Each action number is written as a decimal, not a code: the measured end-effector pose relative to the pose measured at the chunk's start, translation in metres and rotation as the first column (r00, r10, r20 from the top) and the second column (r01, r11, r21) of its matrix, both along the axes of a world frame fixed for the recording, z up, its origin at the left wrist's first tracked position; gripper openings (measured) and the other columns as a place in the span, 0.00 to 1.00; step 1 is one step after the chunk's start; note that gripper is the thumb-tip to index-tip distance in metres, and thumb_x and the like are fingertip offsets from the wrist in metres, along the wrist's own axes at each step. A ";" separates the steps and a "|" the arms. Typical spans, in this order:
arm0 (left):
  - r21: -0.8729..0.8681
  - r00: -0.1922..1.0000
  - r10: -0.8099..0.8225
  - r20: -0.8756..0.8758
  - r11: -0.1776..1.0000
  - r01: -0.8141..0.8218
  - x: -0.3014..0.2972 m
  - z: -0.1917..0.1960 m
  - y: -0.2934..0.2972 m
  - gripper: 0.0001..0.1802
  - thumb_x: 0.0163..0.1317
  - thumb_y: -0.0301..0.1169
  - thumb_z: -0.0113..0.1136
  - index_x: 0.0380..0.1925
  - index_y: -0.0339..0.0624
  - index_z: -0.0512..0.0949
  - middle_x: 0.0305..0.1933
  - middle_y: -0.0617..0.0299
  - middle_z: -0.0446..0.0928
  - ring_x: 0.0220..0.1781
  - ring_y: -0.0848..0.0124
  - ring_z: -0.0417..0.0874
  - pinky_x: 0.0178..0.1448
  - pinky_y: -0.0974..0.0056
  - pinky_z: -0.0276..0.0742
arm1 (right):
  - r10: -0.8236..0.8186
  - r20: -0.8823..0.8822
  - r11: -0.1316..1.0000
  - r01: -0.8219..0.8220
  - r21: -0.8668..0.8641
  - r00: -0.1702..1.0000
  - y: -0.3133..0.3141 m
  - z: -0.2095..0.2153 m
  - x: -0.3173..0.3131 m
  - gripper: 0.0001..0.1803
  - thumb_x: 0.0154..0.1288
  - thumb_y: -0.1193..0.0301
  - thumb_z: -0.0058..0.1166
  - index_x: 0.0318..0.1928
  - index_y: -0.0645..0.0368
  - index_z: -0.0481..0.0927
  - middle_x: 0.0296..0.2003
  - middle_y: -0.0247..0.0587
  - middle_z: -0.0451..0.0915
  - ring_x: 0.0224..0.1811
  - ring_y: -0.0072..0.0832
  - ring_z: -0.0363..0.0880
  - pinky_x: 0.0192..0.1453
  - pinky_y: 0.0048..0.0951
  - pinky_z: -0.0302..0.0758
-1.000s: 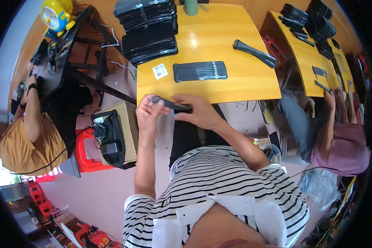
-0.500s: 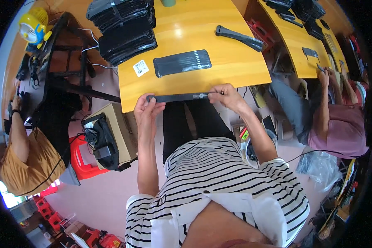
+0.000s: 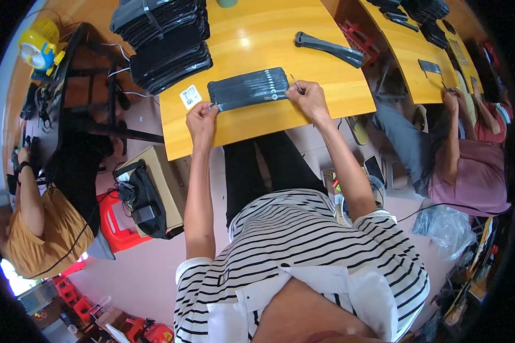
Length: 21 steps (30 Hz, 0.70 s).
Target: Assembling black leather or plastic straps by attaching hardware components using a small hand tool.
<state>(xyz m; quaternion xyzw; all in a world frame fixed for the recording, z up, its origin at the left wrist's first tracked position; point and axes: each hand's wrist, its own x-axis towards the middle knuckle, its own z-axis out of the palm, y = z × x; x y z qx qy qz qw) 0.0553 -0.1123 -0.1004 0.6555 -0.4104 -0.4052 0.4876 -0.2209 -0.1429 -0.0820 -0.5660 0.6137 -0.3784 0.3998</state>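
Observation:
A row of flat black straps (image 3: pixel 247 90) lies side by side on the yellow table, pale marks near its right end. My left hand (image 3: pixel 201 123) is at the row's near left corner, thumb and fingertips closed on the end of the nearest strap. At the row's right end, my right hand (image 3: pixel 310 103) is closed round a thin pointed tool (image 3: pixel 294 82), its tip pointing away from me. Those fingers also touch the strap end there; whether they grip it is hidden. A white printed label (image 3: pixel 190 97) lies left of the row.
Tall stacks of black straps (image 3: pixel 171 63) stand at the back left of the table (image 3: pixel 240 133). More loose straps (image 3: pixel 329 49) lie at the back right. A cardboard box with a black bag (image 3: pixel 146 197) stands left of my legs. Co-workers sit at tables on either side.
Both hands have moved forward from the table's near edge to the row. The strap stretched between them now lies along the row's near side.

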 end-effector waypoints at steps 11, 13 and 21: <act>0.024 0.961 0.046 0.274 0.998 -0.054 -0.010 -0.001 -0.014 0.09 0.47 0.28 0.63 0.27 0.33 0.78 0.18 0.62 0.73 0.23 0.73 0.73 0.31 0.68 0.69 | -0.102 -0.236 0.995 0.099 -0.025 0.966 -0.008 -0.007 0.005 0.10 0.49 0.66 0.57 0.24 0.62 0.78 0.19 0.50 0.76 0.23 0.40 0.77 0.32 0.37 0.72; 0.026 0.952 0.061 0.299 0.997 -0.072 -0.011 -0.001 -0.014 0.09 0.47 0.28 0.63 0.27 0.34 0.78 0.19 0.62 0.74 0.23 0.72 0.74 0.32 0.68 0.70 | -0.106 -0.244 0.994 0.104 -0.019 0.964 -0.010 -0.009 0.006 0.11 0.50 0.65 0.56 0.25 0.62 0.78 0.20 0.51 0.77 0.26 0.44 0.77 0.34 0.40 0.72; 0.057 0.912 0.061 0.406 0.994 -0.092 -0.011 -0.001 -0.015 0.10 0.47 0.30 0.63 0.27 0.36 0.78 0.22 0.60 0.77 0.27 0.67 0.78 0.35 0.64 0.72 | -0.108 -0.276 0.989 0.130 0.064 0.955 -0.012 -0.001 0.009 0.10 0.48 0.65 0.58 0.24 0.59 0.78 0.22 0.46 0.79 0.28 0.40 0.78 0.36 0.38 0.73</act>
